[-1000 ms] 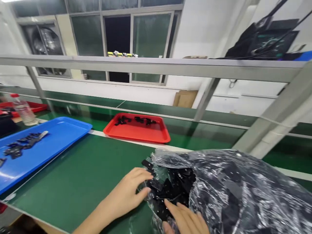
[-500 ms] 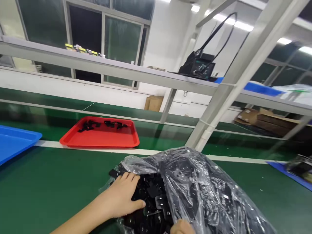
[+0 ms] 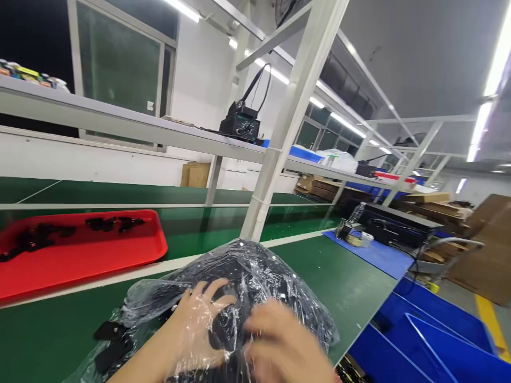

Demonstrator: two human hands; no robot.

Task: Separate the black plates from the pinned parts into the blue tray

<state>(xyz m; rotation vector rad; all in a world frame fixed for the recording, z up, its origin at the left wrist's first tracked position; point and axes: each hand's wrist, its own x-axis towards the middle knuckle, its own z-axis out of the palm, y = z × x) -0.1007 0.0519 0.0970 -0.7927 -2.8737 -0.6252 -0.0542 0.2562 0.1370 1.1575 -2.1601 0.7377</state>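
A large clear plastic bag (image 3: 275, 271) full of black plastic parts lies on the green bench at the lower middle. My left hand (image 3: 199, 324) is at the bag's mouth, its fingers spread over the black parts, with clear film lying over part of the hand. Close beside it, over the front of the bag, my right hand (image 3: 279, 340) is smeared by motion; whether its fingers hold the film cannot be made out. A few black parts (image 3: 114, 346) show at the bag's left edge.
A red tray (image 3: 91, 255) with several black parts stands at the left. A white post (image 3: 279, 143) rises behind the bag, under a shelf carrying a black device (image 3: 240, 123). A blue mat (image 3: 371, 255) with small items lies at the right; blue bins (image 3: 431, 340) stand below the bench edge.
The view has swung right, so the red tray and bag appear further left. My left hand has gone under the film, and my right hand has risen over the bag beside it.
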